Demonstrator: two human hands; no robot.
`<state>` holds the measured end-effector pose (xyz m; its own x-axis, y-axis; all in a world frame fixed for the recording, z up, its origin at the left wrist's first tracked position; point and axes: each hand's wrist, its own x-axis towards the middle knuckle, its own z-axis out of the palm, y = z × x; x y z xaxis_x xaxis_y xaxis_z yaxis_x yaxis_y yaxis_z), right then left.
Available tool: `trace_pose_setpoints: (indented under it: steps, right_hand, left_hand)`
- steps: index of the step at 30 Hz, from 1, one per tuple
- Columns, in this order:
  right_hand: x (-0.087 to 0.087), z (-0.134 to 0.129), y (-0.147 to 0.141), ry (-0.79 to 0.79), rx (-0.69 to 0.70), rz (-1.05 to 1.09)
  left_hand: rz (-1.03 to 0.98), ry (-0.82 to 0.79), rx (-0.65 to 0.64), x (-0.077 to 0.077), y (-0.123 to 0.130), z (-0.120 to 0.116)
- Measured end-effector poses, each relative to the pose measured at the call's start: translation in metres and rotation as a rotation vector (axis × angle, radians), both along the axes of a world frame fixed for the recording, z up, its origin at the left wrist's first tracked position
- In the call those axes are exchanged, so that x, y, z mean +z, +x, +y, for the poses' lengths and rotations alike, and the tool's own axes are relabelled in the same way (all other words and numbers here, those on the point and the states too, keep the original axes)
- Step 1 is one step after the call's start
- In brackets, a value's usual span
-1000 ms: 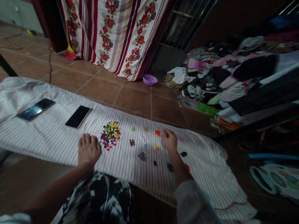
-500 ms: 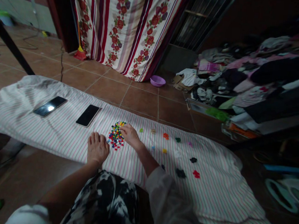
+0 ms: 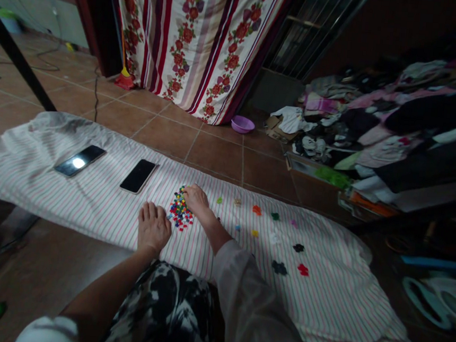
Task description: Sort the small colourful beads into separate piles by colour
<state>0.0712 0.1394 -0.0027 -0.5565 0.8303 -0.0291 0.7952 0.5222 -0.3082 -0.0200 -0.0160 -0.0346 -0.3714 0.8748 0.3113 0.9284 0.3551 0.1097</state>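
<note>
A loose pile of tiny coloured pieces [image 3: 181, 216] lies on the striped cloth [image 3: 88, 212]. My right hand [image 3: 196, 200] reaches to the far right side of the pile, its fingers bent down and drawn together. Whatever is between the fingertips is too small to make out. Just left of the pile, my left hand [image 3: 154, 228] rests flat on the cloth with its fingers stretched out. Small single-colour heaps sit to the right, among them an orange heap [image 3: 257, 210], a yellow heap [image 3: 255, 233], a white heap [image 3: 275, 238], a black heap [image 3: 298, 248] and a red heap [image 3: 303, 269].
Two phones, a dark phone [image 3: 138, 176] and another phone [image 3: 80, 161] reflecting a light, lie left of my hands. Beyond the cloth are a tiled floor, a purple basin [image 3: 242, 124] and a floral curtain [image 3: 207, 47]. Clothes [image 3: 360, 118] are heaped at the right.
My right hand has shifted slightly to the far side of the pile, and its forearm has swung left. The left hand stays flat in place. The whole view has moved a little.
</note>
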Motion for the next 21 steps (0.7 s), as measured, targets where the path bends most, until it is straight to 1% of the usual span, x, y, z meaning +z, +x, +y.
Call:
trace_pose_setpoints:
  steps: [3,8,16,21]
  right_hand:
    - [0.006,-0.003,-0.006,0.012,-0.016,-0.089]
    - [0.008,-0.004,-0.015,0.003,-0.026,-0.165]
    - [0.013,-0.004,-0.020,-0.007,-0.058,-0.182]
    - [0.011,-0.003,-0.019,-0.009,-0.083,-0.151]
  left_hand:
    - [0.022,0.001,0.011,0.000,0.000,0.000]
    - [0.056,-0.007,0.016,-0.001,0.000,0.000]
    - [0.041,0.008,0.006,-0.005,0.000,0.000]
    - [0.053,0.011,0.006,-0.005,0.000,0.001]
